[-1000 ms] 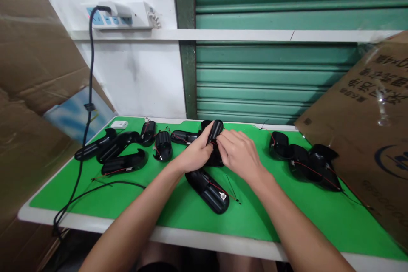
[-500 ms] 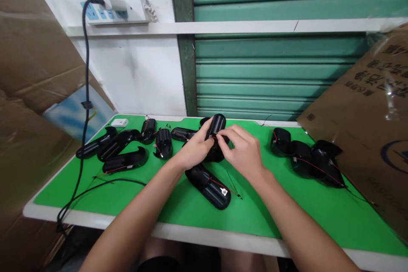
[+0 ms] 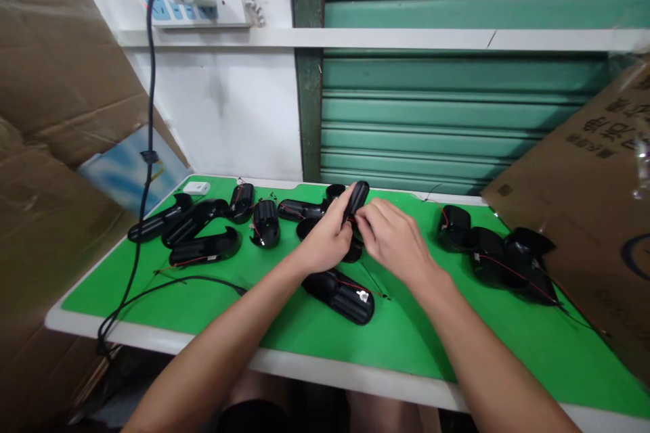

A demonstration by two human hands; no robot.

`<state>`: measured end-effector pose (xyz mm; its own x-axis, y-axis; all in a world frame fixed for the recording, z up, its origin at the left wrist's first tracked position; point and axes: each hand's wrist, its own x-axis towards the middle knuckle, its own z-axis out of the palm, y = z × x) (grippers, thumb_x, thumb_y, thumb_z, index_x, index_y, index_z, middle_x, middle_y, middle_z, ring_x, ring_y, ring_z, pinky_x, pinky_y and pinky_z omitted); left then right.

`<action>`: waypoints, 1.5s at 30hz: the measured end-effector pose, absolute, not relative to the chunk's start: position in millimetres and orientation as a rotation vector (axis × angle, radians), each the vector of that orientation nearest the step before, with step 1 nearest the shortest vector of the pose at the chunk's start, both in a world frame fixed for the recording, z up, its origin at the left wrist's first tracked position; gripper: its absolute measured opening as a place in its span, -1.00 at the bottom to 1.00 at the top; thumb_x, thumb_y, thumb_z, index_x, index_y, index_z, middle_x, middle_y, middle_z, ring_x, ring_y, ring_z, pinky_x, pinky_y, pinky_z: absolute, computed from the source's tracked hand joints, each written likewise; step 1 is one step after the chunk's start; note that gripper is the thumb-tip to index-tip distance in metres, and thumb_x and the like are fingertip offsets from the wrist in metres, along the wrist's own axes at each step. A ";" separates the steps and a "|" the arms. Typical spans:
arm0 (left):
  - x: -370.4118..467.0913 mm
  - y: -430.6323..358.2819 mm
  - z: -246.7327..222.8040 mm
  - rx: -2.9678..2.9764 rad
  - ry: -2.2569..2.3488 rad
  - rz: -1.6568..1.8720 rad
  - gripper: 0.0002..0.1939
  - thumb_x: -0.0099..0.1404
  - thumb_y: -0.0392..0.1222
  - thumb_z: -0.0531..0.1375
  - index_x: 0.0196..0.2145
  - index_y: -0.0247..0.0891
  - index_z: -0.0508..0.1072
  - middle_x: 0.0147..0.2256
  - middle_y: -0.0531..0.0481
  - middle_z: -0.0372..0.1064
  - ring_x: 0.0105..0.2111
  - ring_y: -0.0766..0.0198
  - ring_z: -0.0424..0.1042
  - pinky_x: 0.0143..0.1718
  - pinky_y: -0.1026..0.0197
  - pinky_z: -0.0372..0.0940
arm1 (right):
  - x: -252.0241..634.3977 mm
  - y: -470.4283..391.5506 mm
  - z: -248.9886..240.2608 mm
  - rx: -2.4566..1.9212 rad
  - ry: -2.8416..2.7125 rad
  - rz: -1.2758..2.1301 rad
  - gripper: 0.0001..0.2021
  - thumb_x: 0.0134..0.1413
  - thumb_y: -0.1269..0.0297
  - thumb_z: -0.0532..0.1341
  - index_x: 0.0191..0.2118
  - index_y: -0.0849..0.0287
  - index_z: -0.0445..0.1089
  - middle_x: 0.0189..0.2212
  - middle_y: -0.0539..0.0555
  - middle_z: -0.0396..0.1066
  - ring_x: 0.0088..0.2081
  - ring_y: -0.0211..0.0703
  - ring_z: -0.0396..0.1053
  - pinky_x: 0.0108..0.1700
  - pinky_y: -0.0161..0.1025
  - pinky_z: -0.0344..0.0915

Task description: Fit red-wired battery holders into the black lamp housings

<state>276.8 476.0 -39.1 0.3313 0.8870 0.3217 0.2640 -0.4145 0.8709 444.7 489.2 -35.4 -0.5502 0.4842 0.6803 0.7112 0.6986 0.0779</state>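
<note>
My left hand (image 3: 331, 235) is wrapped round a black plastic housing (image 3: 359, 197), held tilted above the middle of the table. Against the right side of that housing, my right hand (image 3: 388, 233) has its thumb and fingertips pinched together; what is between them is too small and blurred to make out. Directly below lies another black housing (image 3: 345, 301), with a red wire and a small whitish piece (image 3: 363, 295) on it. Behind my left hand, a further black housing (image 3: 302, 210) with a red wire rests on the table.
Several black housings (image 3: 203, 247) with thin wires lie at left, and more (image 3: 490, 254) at right. A black cable (image 3: 151, 95) hangs from a power strip (image 3: 203, 5) onto the green table (image 3: 218, 314). Cardboard boxes (image 3: 573, 196) flank the table; a green shutter (image 3: 431, 95) stands behind.
The held housing has turned and now shows more edge-on, its inside less visible. My right hand stays pinched against it. The whole view has shifted slightly.
</note>
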 end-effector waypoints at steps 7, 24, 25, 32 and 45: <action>276.2 476.2 -40.8 1.859 0.928 1.126 -0.28 0.34 -0.34 -0.04 0.44 -0.32 -0.07 0.46 -0.13 -0.13 0.48 0.22 -0.16 0.51 0.10 -0.29 | 450.0 495.3 -34.8 -0.816 -2.239 -0.184 -0.83 0.35 0.35 0.06 -0.25 0.21 0.36 -0.35 0.08 0.40 -0.29 -0.25 0.30 -0.18 -0.29 0.22; 275.8 478.6 -44.7 1.834 0.955 1.079 -0.22 0.31 -0.34 0.00 0.45 -0.27 -0.10 0.46 -0.13 -0.13 0.48 0.19 -0.17 0.52 0.02 -0.31 | 447.4 497.2 -42.3 -0.813 -2.227 -0.154 -0.85 0.34 0.36 0.08 -0.25 0.21 0.37 -0.34 0.07 0.42 -0.31 -0.27 0.32 -0.21 -0.31 0.23; 275.9 478.3 -44.7 1.838 0.949 1.076 -0.23 0.31 -0.34 -0.01 0.45 -0.28 -0.10 0.47 -0.12 -0.14 0.48 0.20 -0.18 0.52 0.03 -0.32 | 447.4 497.0 -42.1 -0.817 -2.219 -0.142 -0.84 0.34 0.36 0.08 -0.26 0.22 0.37 -0.34 0.07 0.42 -0.31 -0.28 0.32 -0.21 -0.31 0.23; 276.0 476.5 -37.4 1.827 0.965 1.081 -0.28 0.34 -0.30 -0.02 0.42 -0.39 -0.09 0.46 -0.21 -0.12 0.47 0.17 -0.14 0.51 0.03 -0.30 | 447.7 496.5 -38.8 -0.807 -2.182 -0.051 -0.80 0.34 0.34 0.09 -0.28 0.23 0.42 -0.36 0.06 0.45 -0.31 -0.31 0.35 -0.21 -0.36 0.25; 279.5 480.9 -37.9 1.514 0.857 1.192 -0.29 0.23 -0.23 0.06 0.34 -0.21 0.09 0.37 -0.11 0.12 0.37 0.07 0.10 0.41 0.00 0.00 | 455.7 499.0 -29.3 -0.895 -1.769 0.705 -0.36 0.16 0.26 0.21 0.35 0.10 0.11 0.27 0.25 0.17 0.08 -0.20 0.36 -0.10 -0.33 0.43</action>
<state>279.5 480.9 -37.9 0.2670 0.9265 0.2651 -0.0439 -0.2631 0.9638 455.7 499.0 -29.3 -0.2356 0.8278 0.5091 0.2513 0.5579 -0.7910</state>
